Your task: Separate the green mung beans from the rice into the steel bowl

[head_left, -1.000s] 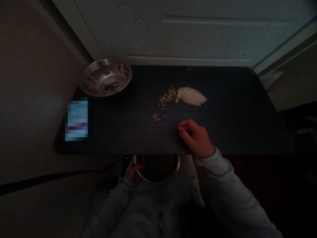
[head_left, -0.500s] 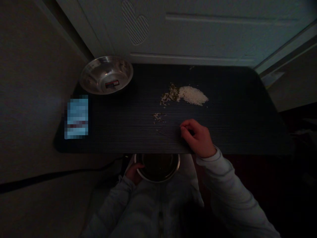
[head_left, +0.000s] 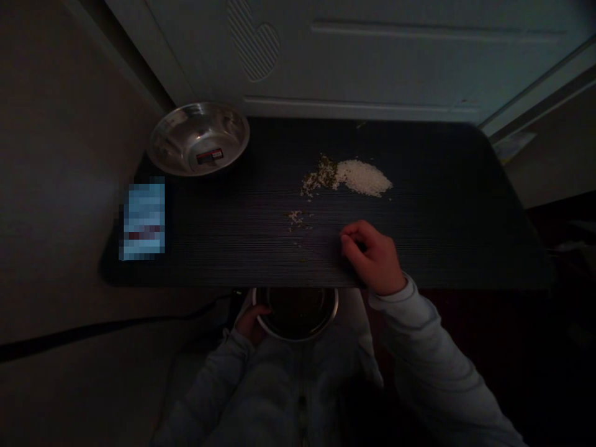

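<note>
My left hand [head_left: 251, 323] grips the rim of a metal bowl [head_left: 336, 309] on my lap, under the table's front edge; the bowl's inside is dark and I cannot make out what lies in it. Near the front of the table rests my right hand [head_left: 372, 256], thumb and forefinger pressed together. Whatever they hold, if anything, is too small to see. Beyond it lies a pile of white rice grains [head_left: 365, 178]. A smaller heap of dark greenish grains [head_left: 328, 169], mixed with white ones, touches its left side. Several loose grains [head_left: 295, 217] are scattered closer to me.
A wide steel bowl [head_left: 223, 131] with a dark label inside stands at the table's back left. In front of it a bright, pixelated rectangle [head_left: 144, 217] lies near the left edge. The dark table [head_left: 456, 205] meets a white panelled door [head_left: 395, 68] behind.
A small greenish speck now shows on the table near the front edge, left of my right hand. Both hands keep nearly the same place and pose.
</note>
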A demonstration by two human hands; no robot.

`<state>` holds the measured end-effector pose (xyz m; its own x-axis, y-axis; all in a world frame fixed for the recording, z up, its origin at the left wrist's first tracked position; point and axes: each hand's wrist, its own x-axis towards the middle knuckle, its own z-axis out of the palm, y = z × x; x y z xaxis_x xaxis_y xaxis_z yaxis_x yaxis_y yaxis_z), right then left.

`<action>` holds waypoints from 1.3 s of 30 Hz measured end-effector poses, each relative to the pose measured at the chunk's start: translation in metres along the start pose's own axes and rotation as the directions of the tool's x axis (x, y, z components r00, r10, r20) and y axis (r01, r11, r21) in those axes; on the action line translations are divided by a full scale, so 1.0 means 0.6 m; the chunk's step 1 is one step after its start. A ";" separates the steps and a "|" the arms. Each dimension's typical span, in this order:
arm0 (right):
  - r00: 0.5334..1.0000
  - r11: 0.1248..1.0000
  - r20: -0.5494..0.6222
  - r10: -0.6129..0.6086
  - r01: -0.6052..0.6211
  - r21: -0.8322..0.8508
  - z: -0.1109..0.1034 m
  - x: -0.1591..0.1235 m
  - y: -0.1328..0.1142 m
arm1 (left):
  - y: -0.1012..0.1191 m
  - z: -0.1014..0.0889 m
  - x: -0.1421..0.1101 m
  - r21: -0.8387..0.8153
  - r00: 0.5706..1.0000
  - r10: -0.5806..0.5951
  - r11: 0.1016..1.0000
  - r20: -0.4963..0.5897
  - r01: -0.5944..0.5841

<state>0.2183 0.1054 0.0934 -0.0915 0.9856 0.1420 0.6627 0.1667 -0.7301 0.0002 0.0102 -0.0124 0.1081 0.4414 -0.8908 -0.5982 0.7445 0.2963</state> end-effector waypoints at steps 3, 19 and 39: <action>1.000 1.000 -0.024 0.011 -0.011 0.000 -0.001 -0.001 -0.001 | 0.001 0.001 -0.001 -0.001 1.000 0.000 1.000 0.017 0.000; 0.997 1.000 -0.083 0.011 -0.010 0.017 0.000 -0.001 0.001 | 0.001 -0.001 0.003 -0.024 0.999 -0.014 1.000 0.047 0.015; 0.997 1.000 -0.073 0.008 -0.009 -0.014 0.001 0.001 0.003 | 0.000 0.002 -0.002 -0.035 0.999 -0.006 0.999 0.038 0.007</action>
<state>0.2190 0.1065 0.0921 -0.0315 0.9822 0.1850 0.6736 0.1576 -0.7221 0.0008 0.0103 -0.0111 0.1416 0.4557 -0.8788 -0.6246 0.7299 0.2778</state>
